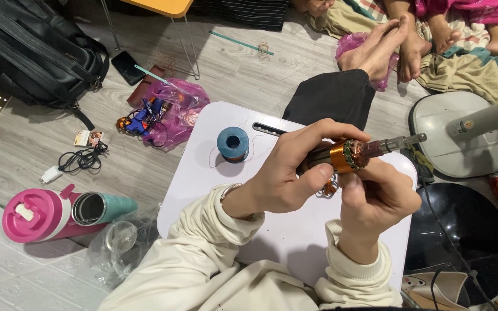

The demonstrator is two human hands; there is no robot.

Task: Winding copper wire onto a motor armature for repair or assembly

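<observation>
I see the rotor (350, 154) held just above the white table (214, 173), my left hand (286, 175) closed around its body and my right hand (376, 196) pinching the copper end. I judge it rigid and rather heavy, but its thin windings are fragile, so the steel core is the safer grip. There is free room on the table toward the blue spool (233, 144); the far edge is close behind the shaft.

My own sleeves, hands and leg, seen from above.

I wore a cream, soft-knit top with loose, bunched sleeves ending in ribbed cuffs; the left sleeve (203, 242) was rumpled in heavy folds near the wrist, the right sleeve (358, 276) closed snugly in its ribbing. A thin pale band showed at my left wrist, just past the cuff. My left hand (286, 175) and right hand (376, 198) were bare, without gloves. My leg was in black trousers (332, 98), my foot (378, 49) bare.
</observation>
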